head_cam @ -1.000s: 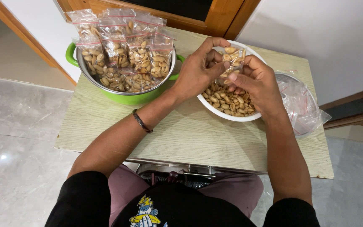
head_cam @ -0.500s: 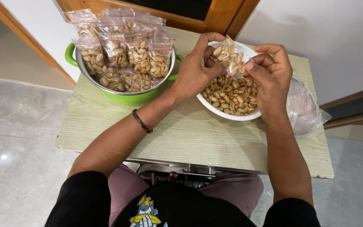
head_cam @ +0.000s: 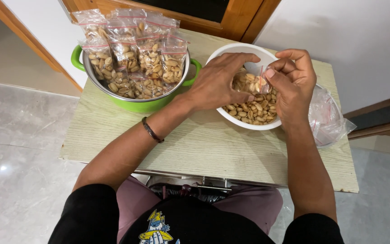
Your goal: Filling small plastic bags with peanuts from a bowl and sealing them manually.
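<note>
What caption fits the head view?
Both hands, left hand and right hand, hold a small peanut bag over a white bowl beside a green pot of filled bags.

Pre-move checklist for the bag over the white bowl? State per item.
1. Small bag held by both hands: ok; left hand and right hand pinch it.
2. Bag over white bowl: ok.
3. Bag holds peanuts: ok.
4. Red zip strip pressed shut: cannot tell.
5. Room in green pot for another: cannot tell; filled bags are heaped above its rim.
6. Empty bags within reach: ok, right of bowl.
</note>
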